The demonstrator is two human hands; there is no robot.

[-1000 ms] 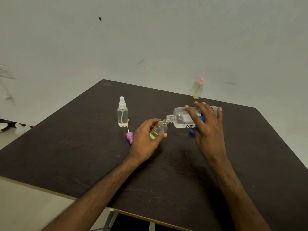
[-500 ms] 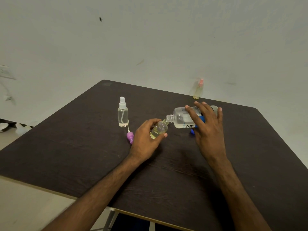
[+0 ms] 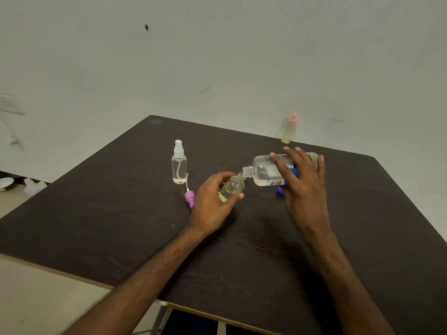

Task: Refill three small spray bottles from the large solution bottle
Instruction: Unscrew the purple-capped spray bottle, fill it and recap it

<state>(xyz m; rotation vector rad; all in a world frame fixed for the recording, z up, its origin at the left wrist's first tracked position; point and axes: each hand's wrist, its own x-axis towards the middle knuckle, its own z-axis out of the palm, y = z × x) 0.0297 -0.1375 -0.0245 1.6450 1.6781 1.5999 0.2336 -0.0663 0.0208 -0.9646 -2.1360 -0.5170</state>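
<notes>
My left grip (image 3: 212, 199) curls thumb and fingers round a small open bottle (image 3: 232, 187), tilted and part full of yellowish liquid, while my right grip (image 3: 302, 187), fingers spread, clasps the large solution bottle (image 3: 262, 174) on its side, neck at the small one's mouth. To the left a white-capped spray bottle (image 3: 179, 165) stands upright near a purple spray head (image 3: 189, 198) lying flat; a pink-capped bottle (image 3: 289, 130) stands at the far edge. The dark bench (image 3: 121, 213) meets a pale wall (image 3: 217, 56).
</notes>
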